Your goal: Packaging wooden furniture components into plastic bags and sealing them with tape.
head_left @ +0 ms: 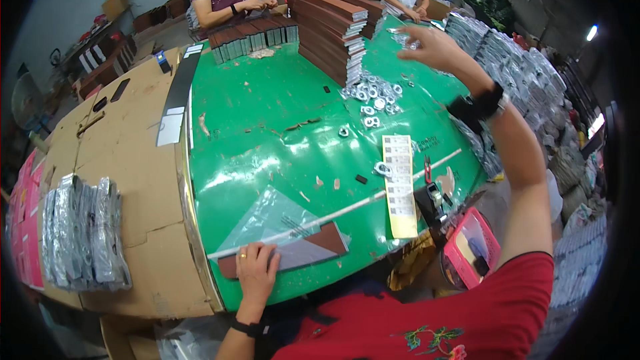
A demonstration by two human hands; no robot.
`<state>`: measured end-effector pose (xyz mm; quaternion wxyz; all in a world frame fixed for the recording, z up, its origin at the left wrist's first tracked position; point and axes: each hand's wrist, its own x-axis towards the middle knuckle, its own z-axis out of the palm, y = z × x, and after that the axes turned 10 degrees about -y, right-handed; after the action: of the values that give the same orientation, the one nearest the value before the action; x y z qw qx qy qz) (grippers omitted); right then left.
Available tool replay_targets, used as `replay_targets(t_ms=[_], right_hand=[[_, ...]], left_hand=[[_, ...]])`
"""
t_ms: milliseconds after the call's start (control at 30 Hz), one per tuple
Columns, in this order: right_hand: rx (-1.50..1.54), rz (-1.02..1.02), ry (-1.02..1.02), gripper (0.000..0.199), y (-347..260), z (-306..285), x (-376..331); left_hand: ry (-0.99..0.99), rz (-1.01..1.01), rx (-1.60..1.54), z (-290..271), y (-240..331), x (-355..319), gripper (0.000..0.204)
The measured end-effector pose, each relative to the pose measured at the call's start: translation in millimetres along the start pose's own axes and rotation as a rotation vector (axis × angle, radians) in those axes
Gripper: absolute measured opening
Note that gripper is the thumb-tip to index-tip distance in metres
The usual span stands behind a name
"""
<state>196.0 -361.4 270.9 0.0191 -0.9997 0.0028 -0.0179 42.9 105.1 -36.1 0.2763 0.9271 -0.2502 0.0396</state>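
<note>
My left hand point(257, 270) lies with its fingers laid out over one end of a flat brown board point(327, 240), near the table's front edge. A clear plastic bag point(270, 210) is spread partly over that board. Along its far side runs a long thin white rod point(360, 204), close to my left fingertips. Raised over the far right of the green table, my right hand point(433, 48) has curved, separated fingers. Small shiny pieces point(404, 39) show beside its fingertips; I see nothing clearly held in it.
Tall stacked brown boards point(327, 33) stand mid-table, beside a pile of small ring-shaped packets point(377, 93). A label sheet point(400, 190), a tape dispenser point(435, 201) and a pink basket point(470, 247) are at right. Silvery packages point(83, 233) lie left on cardboard. Two people work across the table.
</note>
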Motion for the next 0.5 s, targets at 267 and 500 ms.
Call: replay_targets(t_ms=[267,500], right_hand=[[-0.005,-0.074,0.379,0.108,52.3,79.9,226.9],[-0.032,0.123,0.191,0.127,63.4,85.4,313.3]], left_hand=[[-0.055,-0.052,0.016,3.1,-1.1,-6.6,0.026],[-0.090,-0.076,0.020,2.7,-2.2,-6.8,0.027]])
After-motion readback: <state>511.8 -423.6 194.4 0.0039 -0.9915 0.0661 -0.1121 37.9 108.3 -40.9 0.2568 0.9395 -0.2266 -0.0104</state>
